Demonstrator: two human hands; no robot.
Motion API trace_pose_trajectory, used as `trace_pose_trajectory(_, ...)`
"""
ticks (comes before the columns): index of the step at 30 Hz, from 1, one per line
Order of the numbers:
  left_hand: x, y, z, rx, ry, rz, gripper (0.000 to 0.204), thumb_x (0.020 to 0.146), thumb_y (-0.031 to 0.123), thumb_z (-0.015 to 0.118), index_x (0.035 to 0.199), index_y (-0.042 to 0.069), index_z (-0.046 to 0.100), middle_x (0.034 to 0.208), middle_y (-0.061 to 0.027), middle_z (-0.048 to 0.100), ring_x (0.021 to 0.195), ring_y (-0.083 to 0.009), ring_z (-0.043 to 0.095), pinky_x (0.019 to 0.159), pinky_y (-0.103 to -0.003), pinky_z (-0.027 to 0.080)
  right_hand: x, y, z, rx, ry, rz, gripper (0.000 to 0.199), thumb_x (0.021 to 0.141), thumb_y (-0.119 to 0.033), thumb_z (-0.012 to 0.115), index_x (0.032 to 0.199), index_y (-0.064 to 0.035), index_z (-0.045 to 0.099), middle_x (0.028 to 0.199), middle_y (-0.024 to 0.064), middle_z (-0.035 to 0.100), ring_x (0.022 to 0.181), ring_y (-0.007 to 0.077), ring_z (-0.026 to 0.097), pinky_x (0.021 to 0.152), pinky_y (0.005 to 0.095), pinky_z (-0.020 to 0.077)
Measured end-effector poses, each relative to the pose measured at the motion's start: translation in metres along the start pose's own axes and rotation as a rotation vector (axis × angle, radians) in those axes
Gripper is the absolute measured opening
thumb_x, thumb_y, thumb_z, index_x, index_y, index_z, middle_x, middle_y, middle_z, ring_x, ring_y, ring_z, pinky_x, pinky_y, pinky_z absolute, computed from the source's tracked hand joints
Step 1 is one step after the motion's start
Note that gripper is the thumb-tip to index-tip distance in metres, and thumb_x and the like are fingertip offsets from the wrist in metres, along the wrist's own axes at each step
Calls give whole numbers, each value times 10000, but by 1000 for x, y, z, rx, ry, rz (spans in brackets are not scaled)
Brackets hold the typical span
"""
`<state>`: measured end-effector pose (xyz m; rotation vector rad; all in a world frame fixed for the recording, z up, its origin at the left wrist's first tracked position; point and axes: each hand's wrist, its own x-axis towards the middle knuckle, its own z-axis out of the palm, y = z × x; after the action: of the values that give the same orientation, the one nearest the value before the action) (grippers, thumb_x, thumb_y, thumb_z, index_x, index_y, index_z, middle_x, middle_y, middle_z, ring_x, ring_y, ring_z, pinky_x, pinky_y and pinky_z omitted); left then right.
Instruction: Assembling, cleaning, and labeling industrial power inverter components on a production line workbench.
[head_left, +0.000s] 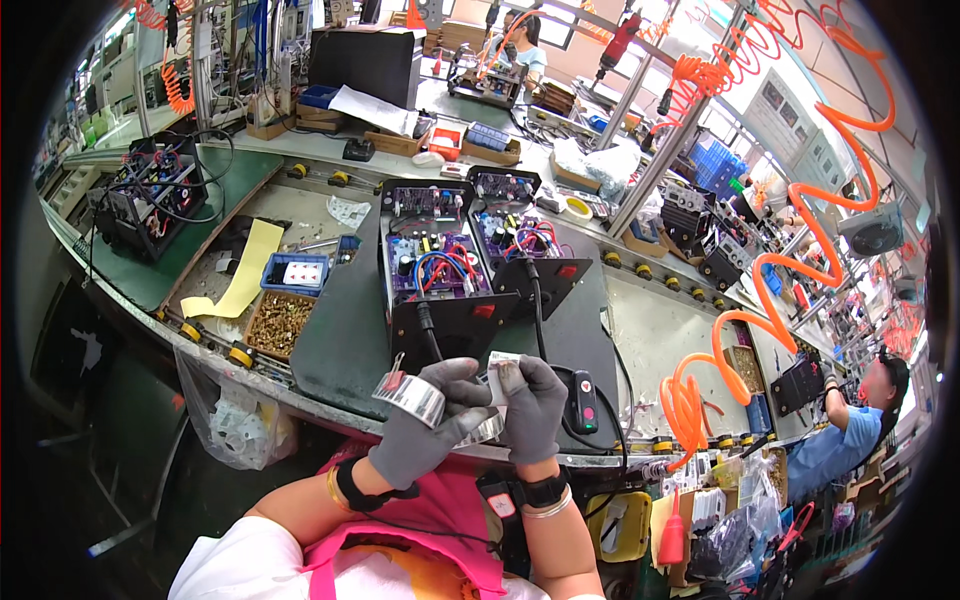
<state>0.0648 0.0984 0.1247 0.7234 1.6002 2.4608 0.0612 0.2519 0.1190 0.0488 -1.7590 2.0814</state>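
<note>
Left hand (425,430), gloved, fingers closed on a silver roll (420,399); right hand (536,405), gloved, pinching a white label (499,368), both at the near edge of the dark board (335,325). Two open circuit units (470,250) stand on the board; left of it, a bin (280,324) of brass pieces and a blue tray (294,273). Right of it, a coiled orange hose (740,325) and a co-worker (835,440); behind, a monitor (366,67).

Light: bright, even over bench (645,335) | Far right: pale, washed out | Near left: floor (130,425) in deep shadow | Glare: silver roll (412,397) glints | Focus: near sharp, far right soft | Edges: fisheye bowing, black rim
</note>
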Motion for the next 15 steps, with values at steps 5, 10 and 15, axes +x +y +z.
trace_pose_trajectory(5, -21, -3, -17, 78, 28, -34, 432, 876, 5, 605, 1271, 40, 434, 1029, -134, 648, 914, -151, 637, 812, -279, 520, 23, 12, 6, -9, -62, 57, 169, 928, -101, 593, 1028, 27, 642, 891, 36, 659, 786, 79, 600, 702, 229, 501)
trace_pose_trajectory(10, -45, -20, -21, 62, -36, 19, 421, 876, -37, 613, 1260, 28, 453, 1010, -103, 663, 917, -132, 643, 808, -263, 525, 40, 21, 16, -39, -134, 93, 183, 947, -107, 561, 1058, 19, 632, 903, 38, 660, 790, 87, 616, 717, 231, 513)
trace_pose_trajectory(15, -53, -17, -17, 14, -165, 28, 425, 891, -50, 585, 1288, 23, 452, 1042, -119, 669, 960, -143, 648, 847, -274, 519, 53, 20, 31, -71, -148, 78, 201, 910, -125, 620, 1017, 40, 661, 857, 40, 662, 757, 73, 590, 669, 224, 484)
